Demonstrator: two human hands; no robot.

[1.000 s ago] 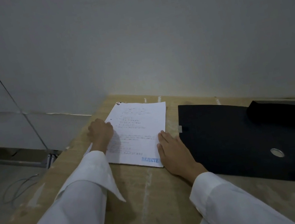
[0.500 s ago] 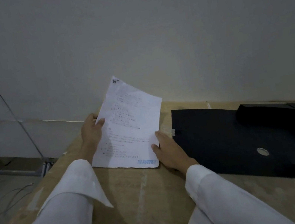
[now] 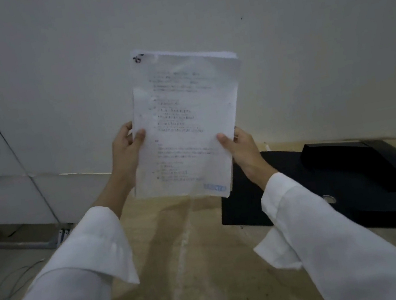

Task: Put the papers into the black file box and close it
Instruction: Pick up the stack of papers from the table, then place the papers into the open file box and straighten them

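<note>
A stack of white printed papers (image 3: 187, 125) with a blue stamp at its lower right corner is held upright in the air above the table. My left hand (image 3: 126, 148) grips its left edge, thumb on the front. My right hand (image 3: 241, 147) grips its right edge the same way. The black file box (image 3: 353, 176) lies open and flat on the table to the right, below the papers, with a round metal ring showing on its panel. My right sleeve covers part of its left panel.
The wooden table (image 3: 183, 257) runs up to a white wall (image 3: 194, 6). Its left edge drops to the floor, where thin cables (image 3: 11, 280) lie. Both of my arms wear loose white sleeves.
The papers lay flat on the table one second ago. Both hands took them by the edges and raised them upright in front of the wall.
</note>
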